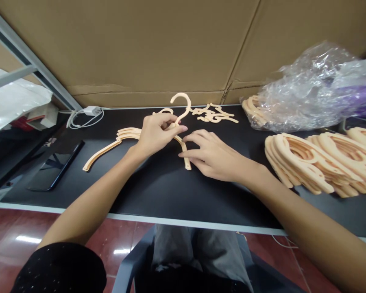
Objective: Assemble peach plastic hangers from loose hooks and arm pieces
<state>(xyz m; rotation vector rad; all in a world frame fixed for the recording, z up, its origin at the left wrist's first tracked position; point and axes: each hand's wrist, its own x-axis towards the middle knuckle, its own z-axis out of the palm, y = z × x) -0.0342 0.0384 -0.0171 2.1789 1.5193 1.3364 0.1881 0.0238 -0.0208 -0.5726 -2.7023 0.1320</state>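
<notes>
My left hand [160, 134] is closed around the middle of a cream plastic folding clothes hanger [186, 110], pinching it just below the hook, which curves upward. One hinged arm of this hanger bends down on the right. My right hand [215, 154] has its thumb and index finger at that arm, the thumb lying across it and the other fingers loosely curved. To the left, more hanger arms [100, 154] of the same kind lie on the black table [171, 199], partly hidden behind my left hand.
Loose hook pieces [215, 115] lie at the back. Stacks of hanger parts [311, 160] stand at right, below a clear plastic bag [311, 89]. A phone [56, 165] and a white charger with cable [90, 112] are at left. A cardboard wall [146, 49] rises behind.
</notes>
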